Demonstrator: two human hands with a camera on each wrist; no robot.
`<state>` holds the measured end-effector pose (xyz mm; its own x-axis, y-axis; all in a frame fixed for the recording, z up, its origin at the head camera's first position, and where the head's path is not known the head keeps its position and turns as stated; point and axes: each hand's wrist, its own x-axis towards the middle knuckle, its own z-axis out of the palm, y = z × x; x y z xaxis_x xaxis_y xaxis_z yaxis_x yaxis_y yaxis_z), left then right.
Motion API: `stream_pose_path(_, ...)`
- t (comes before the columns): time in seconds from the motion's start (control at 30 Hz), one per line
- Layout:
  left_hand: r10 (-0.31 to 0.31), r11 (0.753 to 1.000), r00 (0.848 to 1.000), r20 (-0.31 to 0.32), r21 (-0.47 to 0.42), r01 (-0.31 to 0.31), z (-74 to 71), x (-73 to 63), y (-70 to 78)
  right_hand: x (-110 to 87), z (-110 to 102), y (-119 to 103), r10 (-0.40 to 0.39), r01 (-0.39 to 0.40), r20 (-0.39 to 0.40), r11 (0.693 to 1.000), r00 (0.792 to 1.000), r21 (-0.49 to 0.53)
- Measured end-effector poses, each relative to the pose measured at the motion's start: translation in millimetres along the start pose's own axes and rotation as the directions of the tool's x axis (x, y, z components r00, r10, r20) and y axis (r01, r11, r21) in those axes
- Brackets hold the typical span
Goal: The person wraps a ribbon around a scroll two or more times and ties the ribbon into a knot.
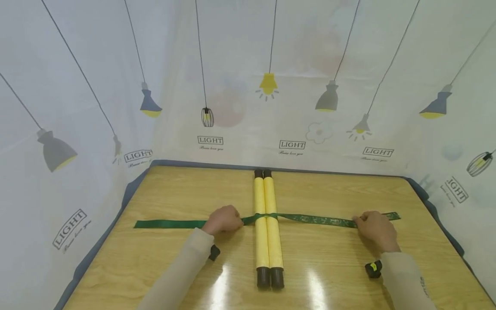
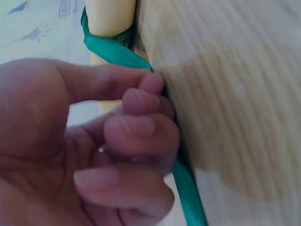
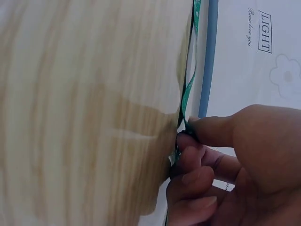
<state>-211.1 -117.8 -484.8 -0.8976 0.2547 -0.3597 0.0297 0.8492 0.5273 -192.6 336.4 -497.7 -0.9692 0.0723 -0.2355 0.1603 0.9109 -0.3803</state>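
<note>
Two yellow sticks (image 1: 268,241) with black end caps lie side by side on the wooden table, pointing away from me. A green ribbon (image 1: 306,218) wraps around both sticks near their middle and stretches out to either side. Just left of the sticks, my left hand (image 1: 224,218) pinches the ribbon between thumb and forefinger, the other fingers curled. Far to the right, my right hand (image 1: 376,229) pinches the patterned length close to its end. In the left wrist view the plain green ribbon (image 2: 117,52) loops around the padded stick (image 2: 110,16).
The wooden table (image 1: 186,189) has a blue-grey border along its back and sides. White curtains (image 1: 248,120) printed with lamps surround it on three sides. Dark wrist devices (image 1: 373,269) sit beside both sleeves.
</note>
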Motion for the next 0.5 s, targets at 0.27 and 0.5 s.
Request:
stream_pose_path(0.27,0.134,0.980,0.990,0.034,-0.151,-0.127,-12.9,-6.1,-9.8,3.2,2.3,-5.2,-0.038,0.044,-0.083,0.997,0.996,0.070)
stream_pose_path(0.5,0.226,0.967,0.974,-0.001,-0.122,-0.224,-22.4,-9.5,-3.9,8.9,-0.2,-14.9,-0.096,0.118,-0.132,0.978,0.987,0.169)
